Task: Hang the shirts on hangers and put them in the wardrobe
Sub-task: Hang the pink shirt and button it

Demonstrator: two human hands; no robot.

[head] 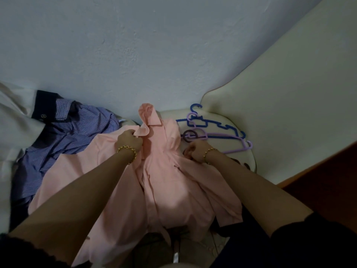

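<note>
Pink shirt lies front-up on the cream seat, collar at the far end, hem hanging off the near edge. Left hand grips the collar's left side, fingers curled tight round the fabric. Right hand sits at the shirt's right shoulder, fingers curled round the fabric edge (anything under them is hidden). Blue hanger and purple hanger lie tangled just right of the collar, on the seat. Blue striped shirt is crumpled left of the pink one, touching it. White garment is at far left.
</note>
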